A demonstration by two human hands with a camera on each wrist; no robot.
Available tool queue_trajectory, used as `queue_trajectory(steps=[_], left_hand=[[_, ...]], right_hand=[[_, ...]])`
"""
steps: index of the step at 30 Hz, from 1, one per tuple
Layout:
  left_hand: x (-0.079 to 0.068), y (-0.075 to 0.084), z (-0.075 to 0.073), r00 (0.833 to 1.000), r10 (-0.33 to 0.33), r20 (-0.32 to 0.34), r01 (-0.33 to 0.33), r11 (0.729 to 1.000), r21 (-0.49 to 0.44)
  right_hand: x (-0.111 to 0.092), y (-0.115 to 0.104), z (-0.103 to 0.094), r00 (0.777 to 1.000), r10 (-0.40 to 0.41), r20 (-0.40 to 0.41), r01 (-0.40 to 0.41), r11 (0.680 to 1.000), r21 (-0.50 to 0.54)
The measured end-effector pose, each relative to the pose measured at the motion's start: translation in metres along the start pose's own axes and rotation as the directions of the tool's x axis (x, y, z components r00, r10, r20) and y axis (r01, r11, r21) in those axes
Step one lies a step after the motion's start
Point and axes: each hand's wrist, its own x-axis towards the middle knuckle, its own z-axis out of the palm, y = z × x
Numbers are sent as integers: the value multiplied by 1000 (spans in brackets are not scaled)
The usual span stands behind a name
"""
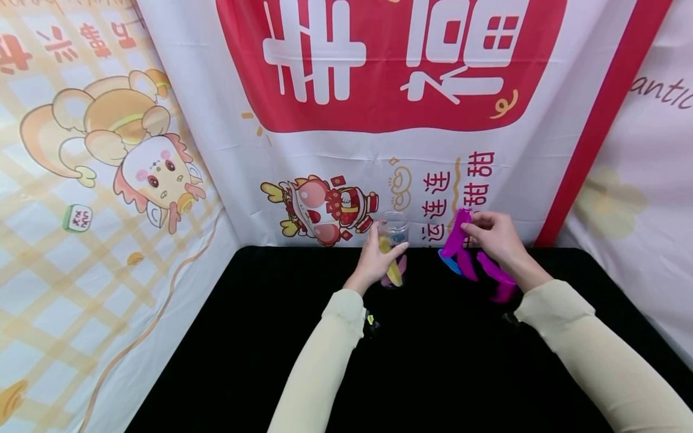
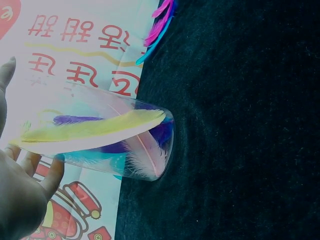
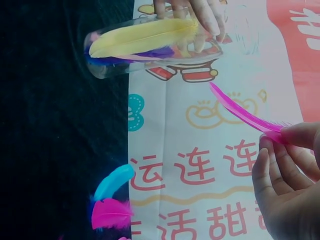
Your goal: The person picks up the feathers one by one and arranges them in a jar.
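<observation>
My left hand [image 1: 375,255] grips a clear jar [image 1: 394,225] near its upper part, fingers and thumb around the wall. Inside stand several feathers; a yellow feather [image 2: 95,131] leans along the wall, with purple, pale pink and blue ones behind it. To the right, my right hand [image 1: 495,236] pinches a magenta feather [image 3: 245,114] between thumb and fingers, lifted above the table. Below that hand lie a blue feather [image 3: 114,182] and several magenta feathers [image 3: 111,214] on the black cloth.
A black cloth covers the table [image 1: 433,361]. Printed white hangings [image 1: 325,150] stand behind it and at both sides. A small dark object with a yellow spot [image 1: 370,320] is beside the left sleeve.
</observation>
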Motion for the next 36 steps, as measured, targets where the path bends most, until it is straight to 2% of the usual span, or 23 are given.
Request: queue_trajectory(steps=[12, 19, 28, 36], left_hand=[[0, 0, 0, 1000, 0, -2, 0, 1000, 2], [-1, 1, -1, 1000, -5, 3, 5, 1000, 2], [-1, 0, -1, 1000, -15, 7, 15, 1000, -7], [-1, 0, -1, 1000, -4, 6, 4, 1000, -2]], right_hand=[[1, -5, 2, 999, -33, -27, 32, 999, -35], [4, -7, 5, 995, -66, -69, 65, 998, -18], [5, -13, 7, 996, -56, -64, 55, 998, -9], [7, -23, 11, 990, -102, -94, 105, 994, 26]])
